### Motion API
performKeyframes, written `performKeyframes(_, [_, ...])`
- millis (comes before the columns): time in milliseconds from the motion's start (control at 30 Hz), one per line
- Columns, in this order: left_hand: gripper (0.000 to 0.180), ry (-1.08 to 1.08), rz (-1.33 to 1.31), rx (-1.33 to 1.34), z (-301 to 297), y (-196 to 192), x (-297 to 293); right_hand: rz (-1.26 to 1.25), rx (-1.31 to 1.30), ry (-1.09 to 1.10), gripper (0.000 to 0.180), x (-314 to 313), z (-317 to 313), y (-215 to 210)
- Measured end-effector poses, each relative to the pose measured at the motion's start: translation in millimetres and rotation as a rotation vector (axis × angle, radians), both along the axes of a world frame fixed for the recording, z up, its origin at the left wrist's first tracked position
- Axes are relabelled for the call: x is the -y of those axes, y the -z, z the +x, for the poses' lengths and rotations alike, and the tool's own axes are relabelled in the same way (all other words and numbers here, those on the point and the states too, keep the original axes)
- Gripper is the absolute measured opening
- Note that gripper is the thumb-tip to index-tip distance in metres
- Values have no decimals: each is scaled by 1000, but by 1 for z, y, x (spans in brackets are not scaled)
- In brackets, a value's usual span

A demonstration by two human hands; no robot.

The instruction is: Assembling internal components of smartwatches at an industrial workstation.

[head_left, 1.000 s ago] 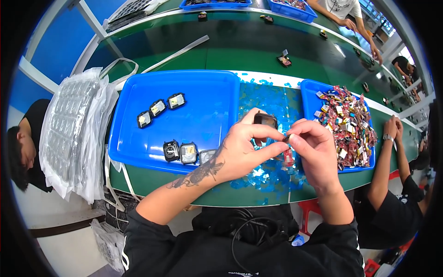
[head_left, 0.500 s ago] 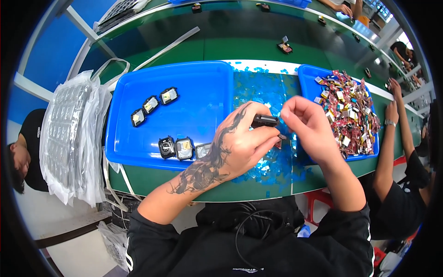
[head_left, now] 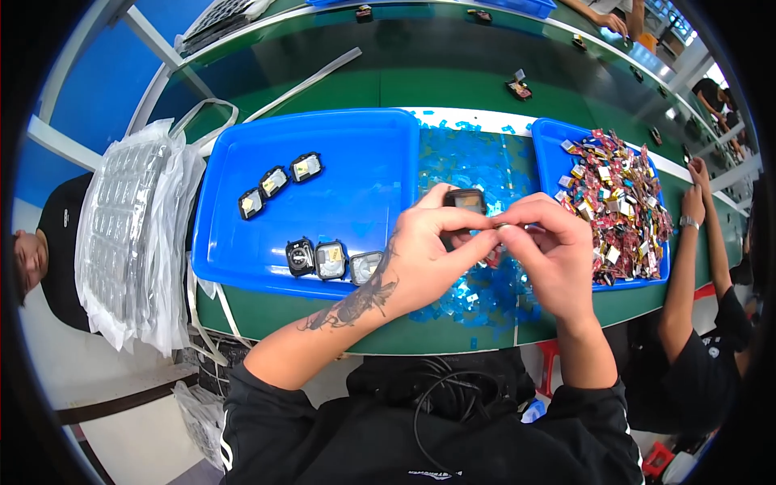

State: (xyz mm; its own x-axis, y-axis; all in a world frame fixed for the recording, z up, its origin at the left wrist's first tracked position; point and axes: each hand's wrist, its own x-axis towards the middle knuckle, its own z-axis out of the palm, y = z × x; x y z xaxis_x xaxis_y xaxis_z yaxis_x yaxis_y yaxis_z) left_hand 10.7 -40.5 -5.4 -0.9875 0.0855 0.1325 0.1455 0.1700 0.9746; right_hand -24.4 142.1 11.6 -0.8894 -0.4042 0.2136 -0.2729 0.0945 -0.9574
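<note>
A dark green belt (head_left: 436,65) is stretching along the far side of both hands, carrying at least five small assemblies. A green worktable (head_left: 380,335) is lying beneath the hands, with a white strip running between it and the belt. Around the room, one blue wall (head_left: 85,93) is showing far to the left, pale metal framing is rising on both sides, and at least four other people are partly appearing near the edges.

One large blue tray (head_left: 356,202) is sitting left of the left hand. The person's black shirt (head_left: 347,444) is filling the space nearer than the hands, bearing small pale lettering. One stack of clear moulded plastic sheets (head_left: 125,234) in white wrapping is standing farther left. One smaller blue tray (head_left: 543,166), right of the right hand, is holding a heap of reddish circuit boards (head_left: 610,222), too many to count.

The left hand (head_left: 436,246) is curling around one dark squarish case (head_left: 466,200), which is showing at its far side. The right hand (head_left: 554,255) is narrowing to a pinch, its thumb and forefinger meeting the left fingertips.

Six watch-like cases (head_left: 331,260) are lying in the large tray: three beside the left forearm, three farther away. Their marks are proving too small to read.

Countless blue film scraps (head_left: 469,303) are littering the table around the hands. Smallest, one tiny part (head_left: 499,226) is resting between the meeting fingertips; its kind is impossible to tell.
</note>
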Motion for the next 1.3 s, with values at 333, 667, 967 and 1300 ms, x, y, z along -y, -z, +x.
performKeyframes(333, [47,62,486,64,3,-4,-8,296,-354,103,15,10,7,-17])
performKeyframes(667, [42,113,456,83,4,2,-5,234,-242,139,12,14,8,-19])
performKeyframes(967, [43,108,369,37,7,-1,-4,176,-198,159,10,14,7,-18])
performKeyframes(1300, [43,60,205,-101,8,9,-7,211,-220,143,9,11,6,-19])
